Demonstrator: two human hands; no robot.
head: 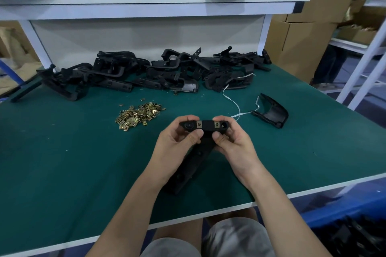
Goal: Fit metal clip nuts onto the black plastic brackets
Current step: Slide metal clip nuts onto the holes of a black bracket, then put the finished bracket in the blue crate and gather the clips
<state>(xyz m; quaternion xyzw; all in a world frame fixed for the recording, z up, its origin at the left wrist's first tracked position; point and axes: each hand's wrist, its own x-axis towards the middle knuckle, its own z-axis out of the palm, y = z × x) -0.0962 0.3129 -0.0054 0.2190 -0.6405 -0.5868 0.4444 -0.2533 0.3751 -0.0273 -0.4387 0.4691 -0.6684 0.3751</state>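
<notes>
A black plastic bracket [205, 126] is being gripped by the left hand [177, 142] and the right hand [234, 142], one at each end of its crossbar, which is lying level while the long stem is slanting down between the wrists toward the person. Two brass-coloured clip nuts [199, 124] are sitting on the crossbar, side by side. A loose pile of clip nuts [139, 116] is lying just beyond and left of the left hand. A heap of brackets [146, 73] is sprawling well beyond both hands, and a single curved bracket [271, 112] is lying right of the right hand
</notes>
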